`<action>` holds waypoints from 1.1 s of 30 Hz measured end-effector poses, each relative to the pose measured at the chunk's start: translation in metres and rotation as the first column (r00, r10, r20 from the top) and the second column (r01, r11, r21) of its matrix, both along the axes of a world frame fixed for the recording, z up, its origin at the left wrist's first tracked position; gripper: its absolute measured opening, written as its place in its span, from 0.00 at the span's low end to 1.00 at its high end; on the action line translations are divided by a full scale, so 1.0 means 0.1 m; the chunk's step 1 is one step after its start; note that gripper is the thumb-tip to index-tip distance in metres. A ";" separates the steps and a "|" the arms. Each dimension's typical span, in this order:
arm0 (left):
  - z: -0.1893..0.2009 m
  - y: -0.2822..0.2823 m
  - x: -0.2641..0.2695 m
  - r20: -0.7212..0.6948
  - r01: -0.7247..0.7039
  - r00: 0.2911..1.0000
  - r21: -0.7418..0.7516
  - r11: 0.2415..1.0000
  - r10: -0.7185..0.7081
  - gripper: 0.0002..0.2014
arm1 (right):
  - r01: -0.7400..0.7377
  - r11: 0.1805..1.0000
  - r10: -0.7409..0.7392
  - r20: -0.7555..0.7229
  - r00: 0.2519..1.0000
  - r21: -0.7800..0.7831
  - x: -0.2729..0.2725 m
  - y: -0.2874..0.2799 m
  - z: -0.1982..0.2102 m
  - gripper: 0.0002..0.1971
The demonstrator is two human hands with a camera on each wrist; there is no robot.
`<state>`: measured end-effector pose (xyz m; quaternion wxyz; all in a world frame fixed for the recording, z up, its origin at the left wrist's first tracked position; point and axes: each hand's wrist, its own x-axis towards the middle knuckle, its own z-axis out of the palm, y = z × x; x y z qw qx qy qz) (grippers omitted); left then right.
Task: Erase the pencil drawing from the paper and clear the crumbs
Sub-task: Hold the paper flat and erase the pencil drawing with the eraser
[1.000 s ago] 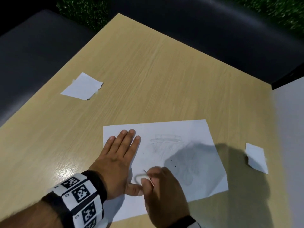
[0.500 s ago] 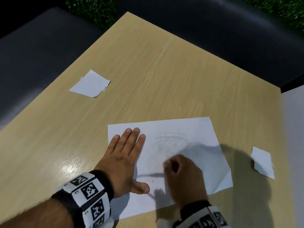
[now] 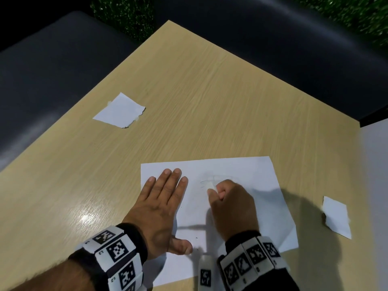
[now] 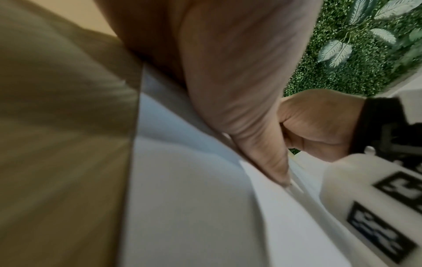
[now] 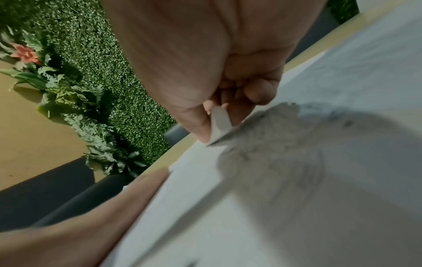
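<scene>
A white sheet of paper (image 3: 252, 171) lies on the wooden table near its front edge. It carries a faint pencil drawing (image 3: 218, 179), smudged grey in the right wrist view (image 5: 285, 148). My left hand (image 3: 165, 198) lies flat on the sheet's left part, fingers straight, pressing it down. My right hand (image 3: 216, 191) pinches a small white eraser (image 3: 211, 185) and holds its tip (image 5: 220, 126) against the drawing. A few dark crumbs (image 3: 196, 237) lie on the paper near my left thumb.
A torn white paper scrap (image 3: 120, 111) lies at the far left of the table (image 3: 210, 101). Another small scrap (image 3: 336, 216) lies at the right, by a white surface (image 3: 375, 185). Dark seats surround the table, with a green leafy wall behind.
My right hand has moved up the sheet from near my left thumb to the drawing's upper lines. The left hand has stayed flat on the paper.
</scene>
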<state>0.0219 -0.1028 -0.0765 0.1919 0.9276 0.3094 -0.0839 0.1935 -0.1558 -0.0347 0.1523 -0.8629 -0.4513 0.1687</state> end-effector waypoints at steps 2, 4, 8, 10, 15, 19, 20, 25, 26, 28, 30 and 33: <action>0.00 0.00 0.01 -0.006 0.008 1.000 0.027 1.000 -0.008 0.66 | -0.149 0.989 0.149 -0.028 0.988 -0.008 -0.21 -0.07 0.03 0.12; 0.02 0.00 0.02 -0.019 -0.003 1.000 0.033 0.999 0.004 0.66 | -0.227 0.974 0.227 -0.024 0.973 0.002 -0.31 -0.11 0.02 0.10; -0.01 -0.01 0.01 -0.013 -0.012 1.000 0.006 1.000 0.012 0.66 | -0.060 0.998 0.060 0.010 0.998 0.034 -0.03 0.13 -0.06 0.11; 0.00 -0.01 0.01 0.001 -0.018 1.000 0.004 1.000 0.018 0.66 | 0.007 0.997 -0.008 0.018 1.000 0.076 0.08 0.21 -0.10 0.12; 0.02 -0.01 0.01 0.017 -0.022 1.000 -0.001 1.000 0.022 0.66 | -0.176 0.984 0.177 -0.034 0.984 0.012 -0.25 0.02 -0.01 0.14; 0.00 -0.01 0.02 0.022 -0.025 0.999 0.002 1.000 0.025 0.66 | -0.035 0.999 0.035 -0.010 0.999 0.010 0.00 0.18 -0.07 0.11; 0.00 -0.01 0.02 0.021 -0.026 0.999 -0.003 1.000 0.026 0.66 | 0.018 0.999 -0.018 0.004 1.000 0.037 0.10 0.23 -0.08 0.12; 0.01 -0.02 0.01 0.031 -0.036 0.999 -0.009 0.999 0.036 0.66 | -0.073 0.997 0.073 -0.022 0.997 0.002 -0.09 0.14 -0.01 0.15; 0.01 -0.02 0.01 0.033 -0.037 0.999 -0.006 0.999 0.037 0.66 | -0.121 0.993 0.121 -0.041 0.992 -0.009 -0.15 0.10 0.01 0.15; 0.01 -0.01 0.02 0.030 -0.028 0.999 -0.002 1.000 0.028 0.66 | -0.129 0.991 0.129 -0.021 0.991 -0.025 -0.12 0.11 0.01 0.13; 0.01 -0.01 0.01 0.035 -0.031 0.999 -0.005 1.000 0.031 0.66 | -0.035 0.999 0.035 -0.002 0.999 -0.015 0.05 0.21 -0.04 0.11; 0.02 -0.01 0.01 0.031 -0.031 0.999 -0.009 0.999 0.031 0.66 | 0.057 0.997 -0.057 0.004 0.998 0.049 0.16 0.28 -0.07 0.13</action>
